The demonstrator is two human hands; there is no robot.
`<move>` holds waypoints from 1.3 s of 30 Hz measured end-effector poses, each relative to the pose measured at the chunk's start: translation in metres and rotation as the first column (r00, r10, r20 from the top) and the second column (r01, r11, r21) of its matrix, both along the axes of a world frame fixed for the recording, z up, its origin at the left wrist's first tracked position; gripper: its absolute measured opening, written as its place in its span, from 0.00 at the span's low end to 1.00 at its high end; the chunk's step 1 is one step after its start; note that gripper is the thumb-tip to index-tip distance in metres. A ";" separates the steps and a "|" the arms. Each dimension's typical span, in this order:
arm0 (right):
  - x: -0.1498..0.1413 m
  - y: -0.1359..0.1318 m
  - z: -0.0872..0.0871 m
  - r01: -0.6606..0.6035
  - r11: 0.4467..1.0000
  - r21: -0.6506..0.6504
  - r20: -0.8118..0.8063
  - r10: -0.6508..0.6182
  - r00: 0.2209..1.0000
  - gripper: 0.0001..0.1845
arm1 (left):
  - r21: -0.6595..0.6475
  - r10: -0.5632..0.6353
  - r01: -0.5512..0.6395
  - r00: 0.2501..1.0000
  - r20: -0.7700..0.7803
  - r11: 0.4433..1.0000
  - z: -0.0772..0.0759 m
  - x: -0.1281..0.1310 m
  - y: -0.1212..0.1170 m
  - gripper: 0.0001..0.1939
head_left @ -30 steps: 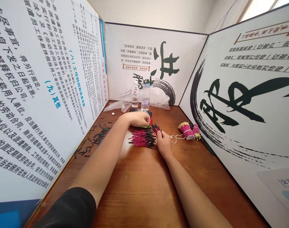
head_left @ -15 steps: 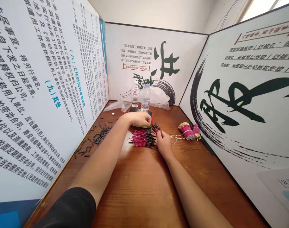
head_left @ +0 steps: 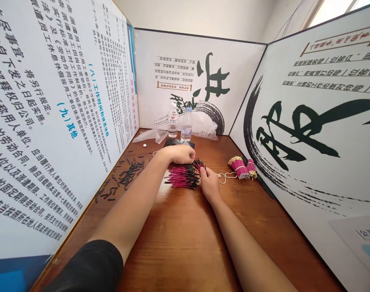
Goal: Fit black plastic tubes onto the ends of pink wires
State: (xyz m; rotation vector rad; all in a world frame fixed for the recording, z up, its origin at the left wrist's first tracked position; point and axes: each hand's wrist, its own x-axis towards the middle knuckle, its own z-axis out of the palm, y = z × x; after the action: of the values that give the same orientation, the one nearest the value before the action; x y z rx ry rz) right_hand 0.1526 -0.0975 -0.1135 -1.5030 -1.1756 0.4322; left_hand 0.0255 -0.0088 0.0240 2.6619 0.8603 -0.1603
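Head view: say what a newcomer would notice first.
Probably the huge black brush-stroke character on the white panel at right. Next, the pile of thin magenta-and-black strands on the brown wooden table, with the bare left hand beyond it and the bare right hand at its right, gripping a bunch of similar strands.

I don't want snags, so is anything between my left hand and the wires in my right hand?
Nothing visible: your left hand is just beside the bunch of black-tipped magenta wires in your right hand. The wire pile lies nearer you, outside that gap.
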 end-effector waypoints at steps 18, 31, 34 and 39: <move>0.001 0.003 -0.005 -0.028 1.000 0.015 -0.052 0.029 0.998 0.24 | -0.030 0.026 -0.026 1.000 0.007 0.999 0.003 -0.002 0.001 0.11; 0.002 0.003 -0.006 -0.038 0.999 0.029 -0.069 0.040 0.997 0.21 | 0.009 0.098 -0.098 0.994 -0.043 0.995 0.005 -0.008 0.006 0.09; 0.003 0.003 -0.006 -0.031 0.999 0.028 -0.071 0.033 0.997 0.21 | 0.030 0.097 -0.096 0.995 -0.020 0.995 0.005 -0.006 0.005 0.10; 0.003 0.004 -0.006 -0.024 1.000 0.008 -0.053 0.025 0.998 0.21 | 0.089 0.056 -0.070 0.986 0.154 0.994 0.010 -0.005 -0.002 0.09</move>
State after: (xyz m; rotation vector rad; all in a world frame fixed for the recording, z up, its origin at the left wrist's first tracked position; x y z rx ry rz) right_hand 0.1553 -0.0939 -0.1200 -1.4636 -1.1537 0.4808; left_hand 0.0201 -0.0112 0.0342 2.6867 0.9220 0.0996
